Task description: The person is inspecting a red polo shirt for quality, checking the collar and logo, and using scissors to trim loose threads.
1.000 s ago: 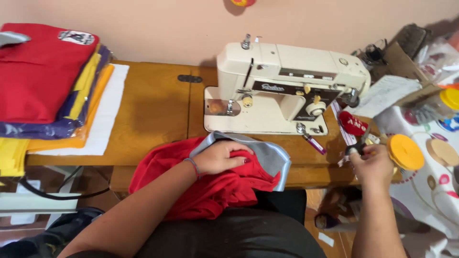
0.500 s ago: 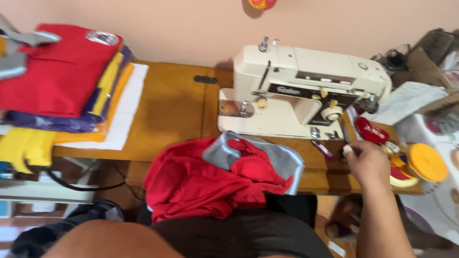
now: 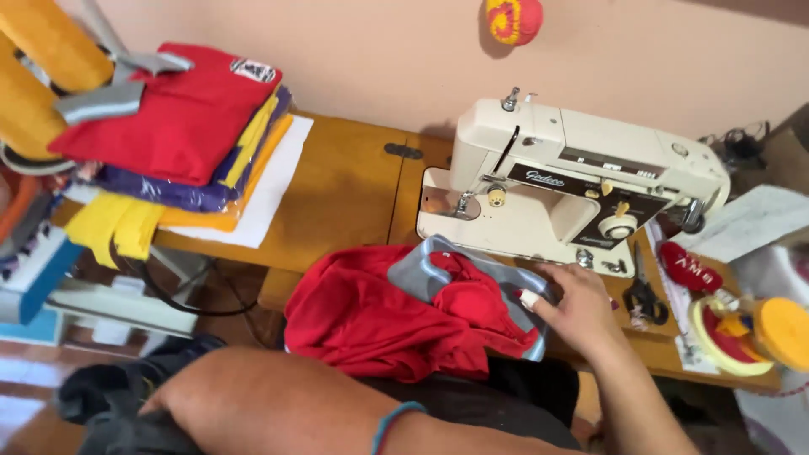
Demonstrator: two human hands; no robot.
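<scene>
A red garment (image 3: 379,316) with a grey trim band (image 3: 413,274) lies bunched at the front edge of the wooden sewing table (image 3: 345,190), partly over my lap. My right hand (image 3: 577,312) is at the garment's right end, thumb on the grey trim and fingers stretched toward the base of the cream sewing machine (image 3: 581,194). My left forearm (image 3: 286,404) crosses the bottom of the view with a blue band (image 3: 392,421) at the wrist. The left hand itself is below the frame's edge.
A stack of folded red, purple and yellow clothes (image 3: 177,126) sits on the table's left end. Right of the machine lie black scissors (image 3: 645,295), a red pincushion (image 3: 691,265) and yellow-lidded round containers (image 3: 784,333). A knitted ball (image 3: 514,18) hangs on the wall.
My right hand has come left from the small items beside the machine onto the garment's grey trim. My left hand has left the garment and dropped out of view. The camera moved closer.
</scene>
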